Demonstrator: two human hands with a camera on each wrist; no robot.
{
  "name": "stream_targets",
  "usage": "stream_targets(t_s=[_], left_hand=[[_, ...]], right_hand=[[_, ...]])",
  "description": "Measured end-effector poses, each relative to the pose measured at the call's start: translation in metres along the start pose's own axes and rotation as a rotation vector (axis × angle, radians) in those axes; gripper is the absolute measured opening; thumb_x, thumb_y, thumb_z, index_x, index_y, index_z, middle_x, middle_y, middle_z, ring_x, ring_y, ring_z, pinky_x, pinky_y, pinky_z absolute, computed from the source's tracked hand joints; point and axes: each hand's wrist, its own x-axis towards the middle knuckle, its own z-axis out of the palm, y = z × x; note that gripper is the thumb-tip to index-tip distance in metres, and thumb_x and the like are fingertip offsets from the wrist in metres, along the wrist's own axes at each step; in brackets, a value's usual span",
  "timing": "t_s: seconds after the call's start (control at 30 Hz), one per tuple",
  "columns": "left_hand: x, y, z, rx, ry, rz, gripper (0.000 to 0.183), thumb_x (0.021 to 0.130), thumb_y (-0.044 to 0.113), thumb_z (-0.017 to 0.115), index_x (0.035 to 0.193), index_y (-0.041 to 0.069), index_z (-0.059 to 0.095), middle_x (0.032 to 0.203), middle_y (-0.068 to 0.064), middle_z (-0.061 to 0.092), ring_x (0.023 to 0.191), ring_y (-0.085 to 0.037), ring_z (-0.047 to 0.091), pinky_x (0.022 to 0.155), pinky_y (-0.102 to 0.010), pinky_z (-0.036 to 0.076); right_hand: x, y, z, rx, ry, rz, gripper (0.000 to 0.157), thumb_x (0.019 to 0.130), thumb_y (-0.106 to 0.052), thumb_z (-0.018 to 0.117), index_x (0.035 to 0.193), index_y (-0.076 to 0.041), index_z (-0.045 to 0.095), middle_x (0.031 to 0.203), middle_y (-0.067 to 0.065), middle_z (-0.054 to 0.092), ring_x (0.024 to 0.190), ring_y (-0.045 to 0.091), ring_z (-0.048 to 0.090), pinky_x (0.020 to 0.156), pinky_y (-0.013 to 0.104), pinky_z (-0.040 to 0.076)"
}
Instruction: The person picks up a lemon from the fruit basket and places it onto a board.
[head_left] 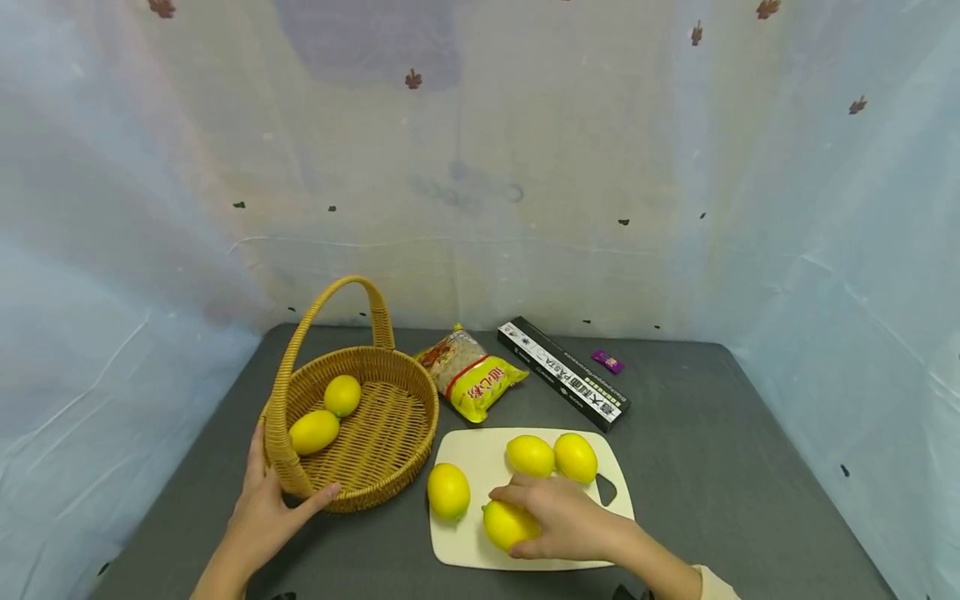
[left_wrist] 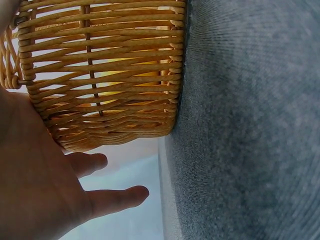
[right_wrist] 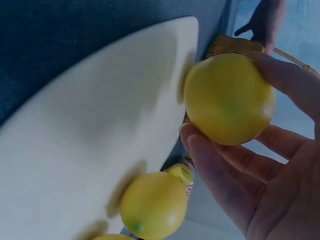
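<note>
My right hand grips a yellow lemon just over the near part of a white cutting board; the right wrist view has the thumb and fingertips round that lemon. Three more lemons lie on the board: one at the left, two side by side toward the back. At the left, my left hand holds the near left rim of a wicker basket, thumb along the front edge. Inside the basket are two lemons. Through the weave in the left wrist view, a lemon shows yellow.
Behind the board lies a yellow pasta bag, beside a long black pasta box. A small purple packet sits past the box. The basket's tall handle arches over it. A pale curtain surrounds the grey table.
</note>
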Motion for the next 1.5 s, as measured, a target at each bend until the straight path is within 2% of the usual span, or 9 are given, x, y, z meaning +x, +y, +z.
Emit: stream_targets(t_s=[0.13, 0.43, 0.67, 0.83, 1.17, 1.5], left_hand=[[0.000, 0.000, 0.000, 0.011, -0.002, -0.012, 0.099, 0.089, 0.049, 0.072, 0.161, 0.011, 0.015, 0.158, -0.010, -0.035, 0.140, -0.064, -0.002, 0.085, -0.084, 0.027], [0.001, 0.002, -0.001, 0.016, 0.010, 0.000, 0.102, 0.090, 0.050, 0.072, 0.162, 0.013, 0.011, 0.158, -0.009, -0.035, 0.141, -0.064, -0.002, 0.084, -0.084, 0.028], [0.000, 0.001, 0.000, 0.007, 0.019, 0.005, 0.102, 0.089, 0.049, 0.073, 0.162, 0.013, 0.011, 0.158, -0.009, -0.034, 0.142, -0.062, -0.004, 0.085, -0.084, 0.026], [0.000, -0.001, 0.001, 0.006, 0.021, 0.002, 0.103, 0.089, 0.048, 0.073, 0.162, 0.014, 0.009, 0.159, -0.009, -0.034, 0.141, -0.062, -0.002, 0.084, -0.084, 0.027], [0.000, -0.001, 0.002, 0.004, 0.027, 0.015, 0.099, 0.089, 0.047, 0.074, 0.161, 0.010, 0.018, 0.159, -0.010, -0.033, 0.142, -0.061, -0.003, 0.085, -0.084, 0.027], [0.000, -0.001, 0.002, 0.008, 0.019, 0.008, 0.098, 0.089, 0.048, 0.074, 0.160, 0.009, 0.020, 0.159, -0.012, -0.032, 0.142, -0.061, -0.004, 0.086, -0.084, 0.027]], right_hand=[[0.000, 0.000, 0.009, -0.080, 0.042, 0.001, 0.058, 0.075, -0.034, 0.087, 0.125, -0.014, 0.067, 0.107, -0.007, 0.062, 0.086, -0.001, 0.052, 0.073, 0.022, 0.047], [0.003, 0.000, 0.022, -0.103, 0.049, 0.057, 0.062, 0.074, -0.034, 0.089, 0.128, -0.015, 0.065, 0.104, -0.006, 0.057, 0.076, 0.002, 0.048, 0.060, 0.022, 0.044], [0.002, 0.001, 0.030, -0.067, 0.025, 0.034, 0.069, 0.076, -0.037, 0.086, 0.136, -0.016, 0.058, 0.111, -0.005, 0.053, 0.089, 0.005, 0.052, 0.063, 0.022, 0.047], [0.003, 0.000, 0.033, -0.059, 0.007, 0.043, 0.064, 0.079, -0.033, 0.085, 0.134, -0.015, 0.058, 0.109, -0.006, 0.055, 0.086, 0.003, 0.049, 0.063, 0.023, 0.047], [0.004, 0.001, 0.040, -0.156, 0.125, 0.029, 0.070, 0.074, -0.030, 0.089, 0.133, -0.013, 0.057, 0.104, -0.003, 0.051, 0.078, 0.004, 0.047, 0.054, 0.020, 0.042], [0.004, -0.002, 0.040, -0.099, 0.069, 0.055, 0.075, 0.077, -0.036, 0.086, 0.140, -0.015, 0.050, 0.111, -0.002, 0.050, 0.082, 0.005, 0.047, 0.056, 0.021, 0.042]])
